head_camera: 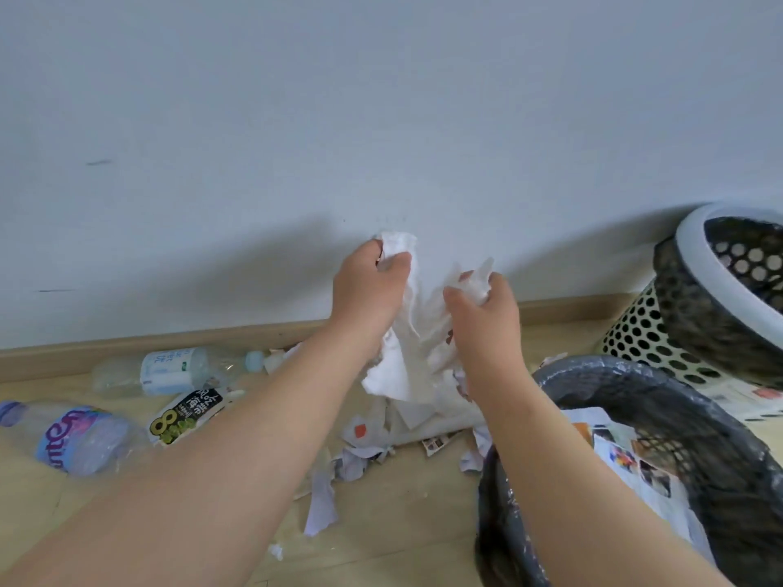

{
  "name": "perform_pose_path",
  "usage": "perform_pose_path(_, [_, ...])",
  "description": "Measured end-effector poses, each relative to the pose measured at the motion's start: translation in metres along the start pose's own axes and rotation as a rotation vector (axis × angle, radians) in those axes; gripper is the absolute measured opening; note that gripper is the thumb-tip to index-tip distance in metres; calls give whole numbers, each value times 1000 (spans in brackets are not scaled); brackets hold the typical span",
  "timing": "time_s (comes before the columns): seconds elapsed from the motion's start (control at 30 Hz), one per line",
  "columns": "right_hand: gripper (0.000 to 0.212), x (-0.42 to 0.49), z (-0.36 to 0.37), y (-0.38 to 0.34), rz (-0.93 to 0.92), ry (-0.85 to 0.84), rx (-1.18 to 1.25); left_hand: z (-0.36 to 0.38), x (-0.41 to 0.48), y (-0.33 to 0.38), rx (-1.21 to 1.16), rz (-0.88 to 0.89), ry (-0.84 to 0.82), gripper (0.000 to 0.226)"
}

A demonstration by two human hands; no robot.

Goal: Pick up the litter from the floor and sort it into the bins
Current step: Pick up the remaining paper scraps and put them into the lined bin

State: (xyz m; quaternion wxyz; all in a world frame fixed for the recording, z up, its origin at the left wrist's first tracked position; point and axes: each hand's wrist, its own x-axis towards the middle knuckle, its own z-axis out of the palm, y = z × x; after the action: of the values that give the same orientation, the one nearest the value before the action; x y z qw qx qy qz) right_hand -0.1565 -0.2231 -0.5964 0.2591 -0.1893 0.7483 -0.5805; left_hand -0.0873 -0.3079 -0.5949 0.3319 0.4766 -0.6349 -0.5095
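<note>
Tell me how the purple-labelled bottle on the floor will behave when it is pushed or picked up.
The bottle lies on its side on the floor, so a push would probably set it rolling. It looks clear and empty, so likely light for its size. Its walls seem dented, so they may give under a grip.

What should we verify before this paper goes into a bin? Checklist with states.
1. Grip of left hand on the white paper: ok.
2. Grip of right hand on the same paper: ok.
3. Paper's hanging end free of the floor scraps: cannot tell.
4. Mouth of near bin open, printed paper inside: ok.
5. Contents of far bin: cannot tell.
6. Floor cleared: not ok; a clear bottle, a purple-label bottle and a snack packet lie there.
</note>
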Motion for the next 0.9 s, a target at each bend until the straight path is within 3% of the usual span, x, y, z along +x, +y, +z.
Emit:
perform_pose_path(0.2, [14,3,-79,-6,-42,147,54,63,-38,32,-333,-196,7,30])
perform_pose_path(0.27, [31,5,-104,-2,-18,193,8,75,-50,31,-302,-190,-29,30])
perform_pose_path(0.33, [45,6,-130,2,6,258,-48,87,-64,34,-223,-125,-98,32])
perform_pose_path(0.47, [46,5,-160,21,29,333,-166,109,-93,30,24,117,-290,23])
perform_pose_path(0.57, [29,5,-167,40,26,203,-303,120,-105,7,309,357,-404,22])
perform_pose_path(0.77, [10,12,-176,72,103,-108,-660,121,-106,-17,609,672,-552,18])
perform_pose_path(0.83, [7,11,-176,84,138,-139,-733,121,-105,-21,793,737,-626,32])
perform_pose_path(0.9, [7,7,-177,96,183,-131,-738,122,-107,-25,992,783,-703,31])
